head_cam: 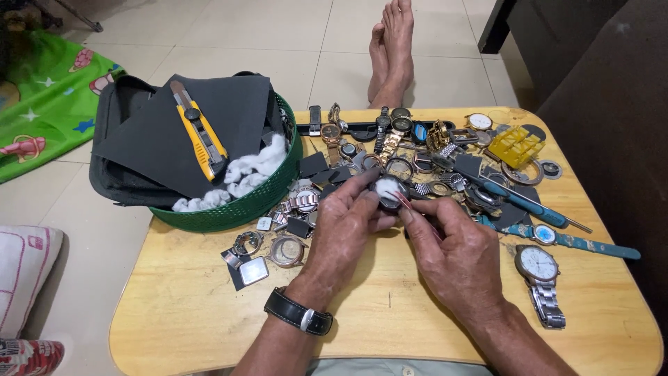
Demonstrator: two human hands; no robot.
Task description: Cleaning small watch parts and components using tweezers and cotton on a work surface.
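Both hands worked over the wooden table (pixel 181 306): the left hand (pixel 341 233) pinched a small round watch case (pixel 387 189) by its rim, while the right hand (pixel 452 254) gripped a thin red tool (pixel 403 202) against it. Light, rigid and probably scratch-prone, it seemed best held by the edge.

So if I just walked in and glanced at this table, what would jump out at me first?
Most likely the two hands at the table's middle: the left hand pinches a round watch case while the right hand brings a thin reddish tool to it. Behind them sprawls a heap of watches and parts, and at the left a green basket carries a yellow utility knife on dark sheets.
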